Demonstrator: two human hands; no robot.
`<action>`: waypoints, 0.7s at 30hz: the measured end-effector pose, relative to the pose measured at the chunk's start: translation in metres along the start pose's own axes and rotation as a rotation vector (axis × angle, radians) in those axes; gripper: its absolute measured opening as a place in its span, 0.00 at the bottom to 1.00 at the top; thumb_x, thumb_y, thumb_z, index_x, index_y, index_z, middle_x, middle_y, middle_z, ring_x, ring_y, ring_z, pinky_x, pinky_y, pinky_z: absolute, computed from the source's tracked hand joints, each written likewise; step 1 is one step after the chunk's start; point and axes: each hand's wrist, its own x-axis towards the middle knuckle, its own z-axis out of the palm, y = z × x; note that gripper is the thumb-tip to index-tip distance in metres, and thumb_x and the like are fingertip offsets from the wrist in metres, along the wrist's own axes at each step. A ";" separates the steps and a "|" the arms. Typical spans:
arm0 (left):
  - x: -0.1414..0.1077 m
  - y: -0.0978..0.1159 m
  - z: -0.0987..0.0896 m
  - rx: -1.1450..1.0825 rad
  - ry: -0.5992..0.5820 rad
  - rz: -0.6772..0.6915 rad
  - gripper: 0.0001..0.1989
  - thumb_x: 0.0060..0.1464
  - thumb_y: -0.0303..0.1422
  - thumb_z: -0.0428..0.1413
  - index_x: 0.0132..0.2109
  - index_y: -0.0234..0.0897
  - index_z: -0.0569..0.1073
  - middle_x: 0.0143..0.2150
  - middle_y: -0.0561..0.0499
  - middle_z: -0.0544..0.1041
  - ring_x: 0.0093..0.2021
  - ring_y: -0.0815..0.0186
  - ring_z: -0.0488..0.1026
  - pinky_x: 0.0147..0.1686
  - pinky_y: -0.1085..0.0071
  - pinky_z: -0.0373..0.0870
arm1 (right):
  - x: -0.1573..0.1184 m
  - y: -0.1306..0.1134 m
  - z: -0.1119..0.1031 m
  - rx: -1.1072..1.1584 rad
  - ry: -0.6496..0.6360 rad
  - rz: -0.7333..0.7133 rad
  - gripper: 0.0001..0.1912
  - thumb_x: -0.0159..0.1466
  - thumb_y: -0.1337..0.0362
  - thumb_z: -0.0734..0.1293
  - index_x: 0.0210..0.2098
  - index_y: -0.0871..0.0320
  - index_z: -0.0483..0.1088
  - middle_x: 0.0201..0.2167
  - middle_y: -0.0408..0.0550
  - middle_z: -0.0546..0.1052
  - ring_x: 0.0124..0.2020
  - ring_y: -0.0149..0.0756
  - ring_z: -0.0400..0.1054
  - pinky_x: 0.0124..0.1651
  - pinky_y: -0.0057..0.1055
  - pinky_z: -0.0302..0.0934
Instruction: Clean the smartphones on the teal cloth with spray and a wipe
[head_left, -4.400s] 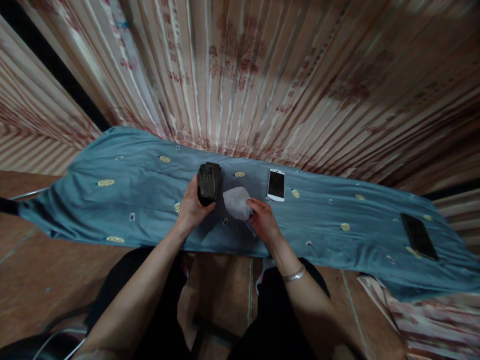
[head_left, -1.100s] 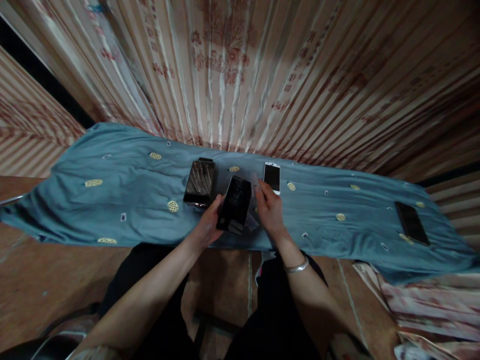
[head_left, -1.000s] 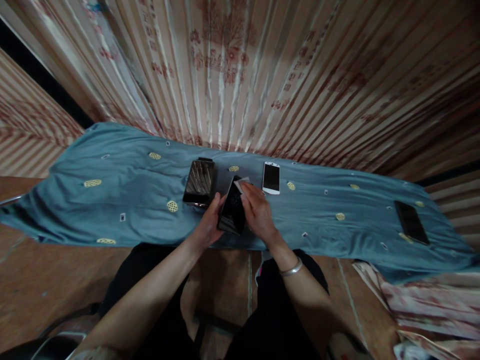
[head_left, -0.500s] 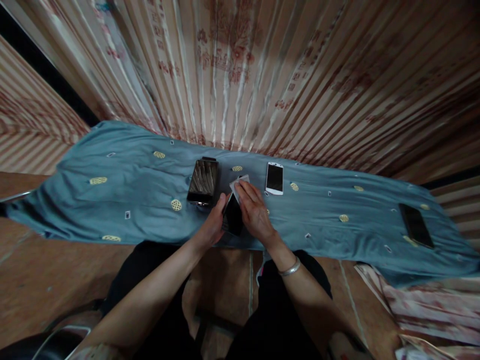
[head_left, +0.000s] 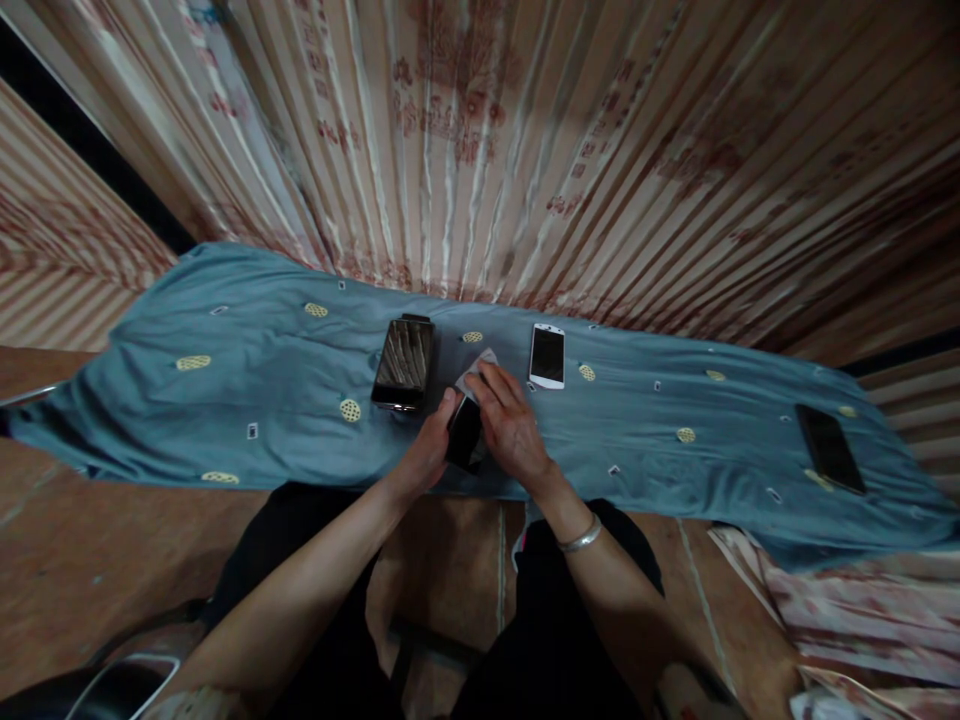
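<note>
A black smartphone (head_left: pixel 465 437) is gripped along its left side by my left hand (head_left: pixel 430 447), the thumb lying on its edge. Over the upper part of its screen, my right hand (head_left: pixel 511 425) presses a small pale cloth (head_left: pixel 475 370) with bent fingers. Part of the phone and most of the cloth are covered by that hand. Left of my hands lies a stack of dark phones (head_left: pixel 404 362), its glossy top screen reflecting the curtain. A white phone (head_left: pixel 547 356) with a dark screen lies to the right, beyond my right hand.
Blue cloth with yellow pineapple prints (head_left: pixel 285 390) covers the long, narrow surface before me. Another dark phone (head_left: pixel 830 448) lies near its right end. Pleated patterned curtains (head_left: pixel 450 150) hang right behind the far edge. My knees are under the near edge.
My right hand and the cloth have shifted slightly toward the left on the phone's upper end. My left hand keeps its hold; the other phones stay where they lay.
</note>
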 end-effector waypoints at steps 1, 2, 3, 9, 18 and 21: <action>0.000 -0.001 0.000 0.004 -0.011 -0.001 0.28 0.64 0.54 0.59 0.53 0.33 0.84 0.45 0.45 0.87 0.58 0.51 0.80 0.61 0.59 0.72 | 0.000 0.001 0.000 -0.014 0.006 -0.002 0.28 0.75 0.73 0.54 0.68 0.56 0.70 0.69 0.57 0.73 0.74 0.45 0.62 0.77 0.53 0.59; 0.001 -0.002 -0.001 0.012 -0.023 0.000 0.29 0.64 0.55 0.59 0.53 0.34 0.84 0.45 0.45 0.87 0.58 0.50 0.80 0.60 0.59 0.72 | 0.001 0.002 -0.001 -0.029 0.014 -0.003 0.27 0.75 0.73 0.55 0.68 0.56 0.70 0.69 0.57 0.73 0.74 0.45 0.62 0.77 0.54 0.59; 0.001 -0.002 -0.001 0.025 -0.032 0.005 0.30 0.63 0.56 0.59 0.52 0.34 0.84 0.45 0.45 0.87 0.57 0.50 0.80 0.60 0.58 0.72 | 0.001 0.003 -0.001 -0.045 0.023 -0.005 0.27 0.75 0.72 0.55 0.68 0.57 0.70 0.69 0.57 0.73 0.74 0.46 0.62 0.77 0.54 0.59; 0.000 0.004 0.001 -0.003 -0.029 0.013 0.30 0.64 0.56 0.58 0.49 0.31 0.85 0.48 0.42 0.87 0.61 0.50 0.78 0.64 0.60 0.69 | 0.000 -0.005 0.001 -0.106 0.076 -0.103 0.24 0.75 0.74 0.56 0.64 0.62 0.74 0.66 0.59 0.76 0.72 0.47 0.65 0.73 0.53 0.66; 0.000 0.013 0.002 -0.159 0.045 -0.018 0.28 0.69 0.49 0.56 0.60 0.29 0.81 0.54 0.41 0.85 0.63 0.53 0.77 0.66 0.60 0.69 | -0.001 -0.015 0.004 -0.105 0.044 -0.171 0.23 0.74 0.75 0.57 0.64 0.61 0.74 0.65 0.58 0.76 0.72 0.46 0.64 0.74 0.50 0.66; 0.003 0.007 -0.001 -0.089 0.010 0.018 0.29 0.66 0.52 0.58 0.56 0.30 0.83 0.53 0.41 0.86 0.63 0.50 0.77 0.66 0.59 0.69 | -0.001 -0.007 0.003 -0.111 0.075 -0.164 0.24 0.75 0.75 0.57 0.66 0.62 0.72 0.66 0.58 0.76 0.73 0.45 0.64 0.75 0.50 0.65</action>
